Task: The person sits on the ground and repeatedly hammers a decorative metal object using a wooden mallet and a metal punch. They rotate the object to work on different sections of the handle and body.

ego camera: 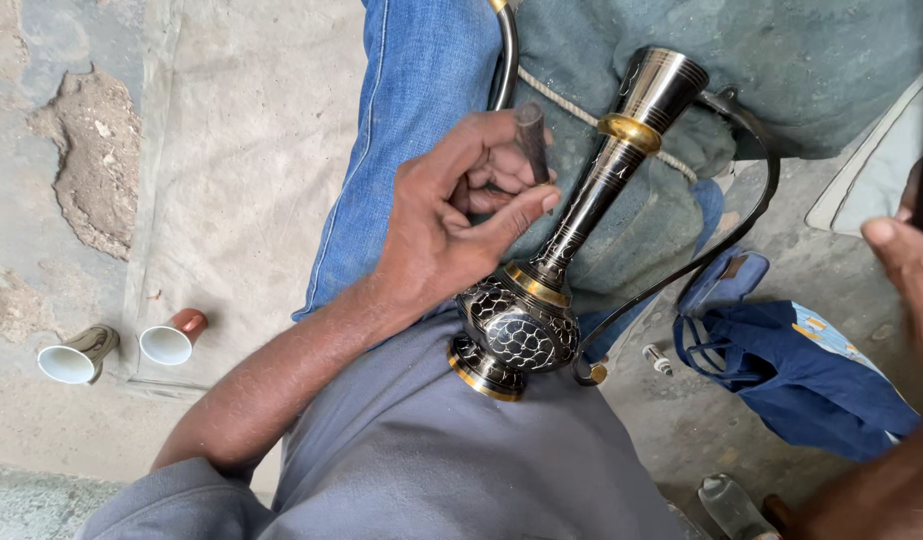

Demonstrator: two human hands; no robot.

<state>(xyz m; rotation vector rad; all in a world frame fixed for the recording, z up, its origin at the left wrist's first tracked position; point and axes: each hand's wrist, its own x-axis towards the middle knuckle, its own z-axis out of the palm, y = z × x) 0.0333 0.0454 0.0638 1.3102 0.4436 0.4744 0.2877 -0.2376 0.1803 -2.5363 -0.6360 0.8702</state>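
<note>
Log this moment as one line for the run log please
left hand: holds small dark tool beside vase neck | right hand: at frame edge, grip unclear | engraved black-and-gold vase: tilted on lap | two cups: lying on floor

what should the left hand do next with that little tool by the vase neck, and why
Probably bring the tool down onto the vase neck. The left hand holds it just beside the neck, apparently not touching, while the vase lies propped against the lap. The right hand is off at the edge.
</note>
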